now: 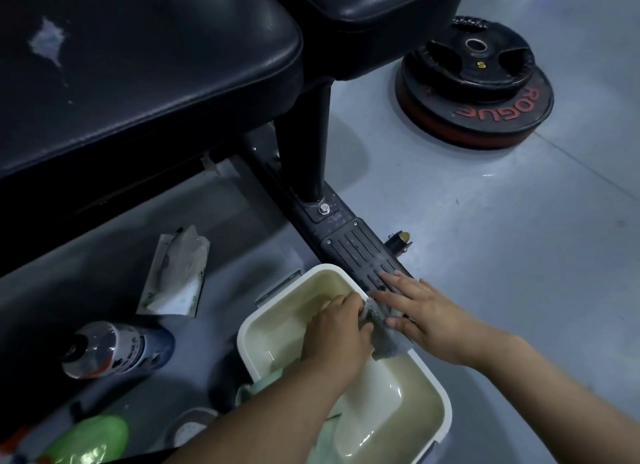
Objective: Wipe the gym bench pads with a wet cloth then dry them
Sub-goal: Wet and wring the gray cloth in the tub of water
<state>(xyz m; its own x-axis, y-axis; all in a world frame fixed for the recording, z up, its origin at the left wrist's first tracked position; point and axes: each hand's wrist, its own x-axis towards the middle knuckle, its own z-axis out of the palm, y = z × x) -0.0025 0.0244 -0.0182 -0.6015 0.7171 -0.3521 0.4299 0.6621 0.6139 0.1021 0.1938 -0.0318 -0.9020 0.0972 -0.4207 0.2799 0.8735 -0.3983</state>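
Smooth pale grey gym floor [485, 238], dim on the left beneath the bench, brighter on the right. At upper left, a black bench pad [138, 82] with a pale worn patch on top; just beyond it a second pad [374, 16], also black, with a narrow gap between them. Below these, a black post [304, 141] bolted to the base rail [360, 245], ribbed along its top and running down toward the hands. Beside that rail, on the floor, a white basin [446, 404] of cloudy yellowish water. Over its far rim, the grey cloth [388, 335], bunched: gripped by the left hand [337, 328] with fingers curled round it, pressed down by the right hand [426, 316] with fingers straight and spread, tips on the rail. Well apart at upper right, two stacked weight plates [474, 82] flat on the floor. Left of the basin, an opened tissue pack [176, 273], a spray can [117, 349] lying on its side, and a blurred green object [86, 439] at the bottom edge.
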